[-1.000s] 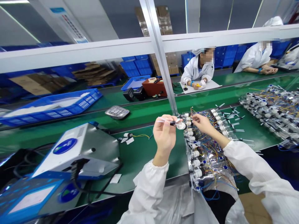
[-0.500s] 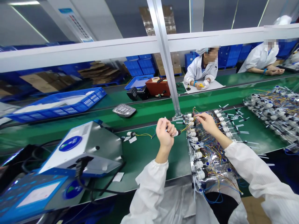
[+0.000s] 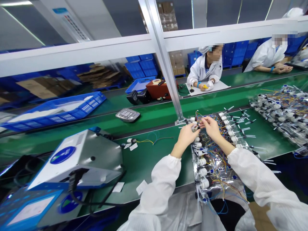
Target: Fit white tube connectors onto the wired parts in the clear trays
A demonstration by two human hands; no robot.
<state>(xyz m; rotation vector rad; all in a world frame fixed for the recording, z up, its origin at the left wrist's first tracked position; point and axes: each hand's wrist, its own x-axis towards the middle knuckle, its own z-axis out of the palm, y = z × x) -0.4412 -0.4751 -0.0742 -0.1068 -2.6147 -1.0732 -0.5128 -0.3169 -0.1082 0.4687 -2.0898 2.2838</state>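
My left hand [image 3: 189,134] is closed around a small wired cylindrical part [image 3: 195,128], mostly hidden by the fingers. Right beside it, my right hand [image 3: 209,126] pinches thin wires near that part; the fingertips hide the exact grip. Both hands are over the far left end of a clear plastic sheet [image 3: 218,163]. On the sheet lie rows of white-and-black cylindrical parts [image 3: 204,183] with red, yellow and blue wires and white ties. A single such part [image 3: 131,140] lies to the left, its wires trailing right.
A metal-cased machine [image 3: 79,160] with a black cable stands at left. White paper slips [image 3: 118,187] lie on the green bench. Beyond are a digital display device [image 3: 127,115], a blue tray [image 3: 55,110] and a metal post [image 3: 166,64]. Another wired pile [image 3: 284,118] is at right. Two co-workers sit opposite.
My left hand has moved right, up to my right hand, bringing the part over the sheet. The wires stretched between the hands no longer show. The right hand has barely moved.
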